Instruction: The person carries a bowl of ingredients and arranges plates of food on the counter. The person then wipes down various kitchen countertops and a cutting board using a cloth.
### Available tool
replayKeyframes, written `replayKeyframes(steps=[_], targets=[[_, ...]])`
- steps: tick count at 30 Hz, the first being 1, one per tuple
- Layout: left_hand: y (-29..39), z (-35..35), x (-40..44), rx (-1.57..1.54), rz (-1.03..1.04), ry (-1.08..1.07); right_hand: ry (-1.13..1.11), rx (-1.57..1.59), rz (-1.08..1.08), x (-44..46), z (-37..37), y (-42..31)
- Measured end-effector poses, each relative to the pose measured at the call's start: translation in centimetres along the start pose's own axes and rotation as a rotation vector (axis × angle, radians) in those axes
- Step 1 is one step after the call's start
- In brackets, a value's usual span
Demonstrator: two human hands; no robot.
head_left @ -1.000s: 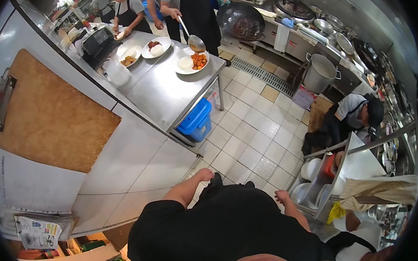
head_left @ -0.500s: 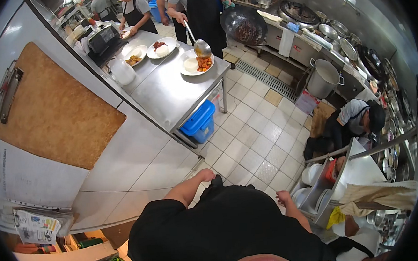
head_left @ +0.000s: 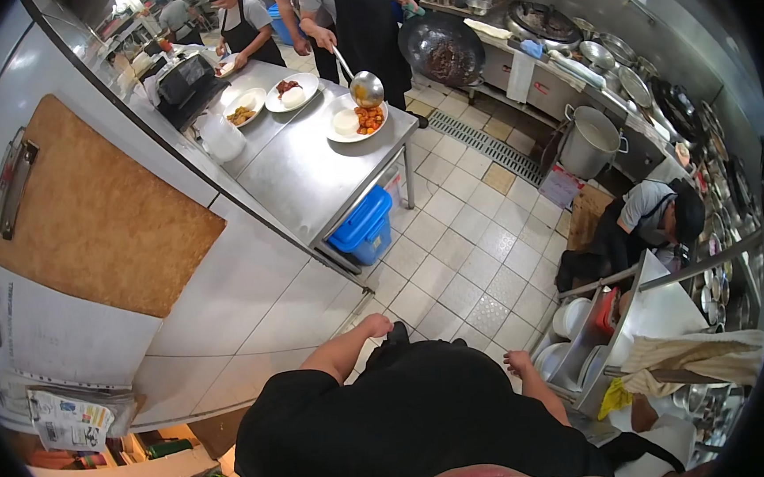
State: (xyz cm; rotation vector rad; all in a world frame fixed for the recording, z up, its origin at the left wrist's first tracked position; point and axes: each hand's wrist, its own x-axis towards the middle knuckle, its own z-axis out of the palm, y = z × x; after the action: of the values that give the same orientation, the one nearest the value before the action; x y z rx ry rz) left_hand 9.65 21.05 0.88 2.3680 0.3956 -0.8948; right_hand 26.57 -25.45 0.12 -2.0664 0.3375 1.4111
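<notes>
We see a shiny silver metal table (head_left: 285, 185). On it rests a wide white plate (head_left: 343, 138) of red-orange food (head_left: 372, 121). Just beside that plate sits a white oval plate (head_left: 274, 104) of dark red food (head_left: 285, 87). Farther from it we spot another white plate (head_left: 256, 115) and a white see-through plastic tub (head_left: 222, 138). Well apart from that first plate, a grey metal shelf (head_left: 670, 298) carries round white dishes (head_left: 573, 315) above the pale square-tiled floor (head_left: 461, 261).

Commercial kitchen: wok (head_left: 441, 50), stockpot (head_left: 585, 157), shelved dishes (head_left: 574, 317), aproned co-workers (head_left: 361, 36).

Lone head view, facing forward and down, torso (head_left: 411, 405) close below
</notes>
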Motion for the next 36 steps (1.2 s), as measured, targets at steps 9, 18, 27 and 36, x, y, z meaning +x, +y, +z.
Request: replayKeyframes(steps=[9, 18, 27, 36], targets=[[-0.4, 0.1, 0.7, -0.039, 0.029, -0.008, -0.018, 0.089, 0.075, -0.6, 0.2, -0.7], [-0.3, -0.1, 0.9, -0.016, -0.015, -0.043, -0.032, -0.019, -0.068, -1.4, 0.3, -1.1], [0.5, -0.8, 0.7, -0.011, 0.016, -0.014, 0.037, 0.374, 0.056, 3.0, 0.4, 1.0], [-0.2, 0.1, 2.1, 0.013, 0.041, -0.048, 0.072, 0.041, -0.183, 4.9, -0.5, 3.6]])
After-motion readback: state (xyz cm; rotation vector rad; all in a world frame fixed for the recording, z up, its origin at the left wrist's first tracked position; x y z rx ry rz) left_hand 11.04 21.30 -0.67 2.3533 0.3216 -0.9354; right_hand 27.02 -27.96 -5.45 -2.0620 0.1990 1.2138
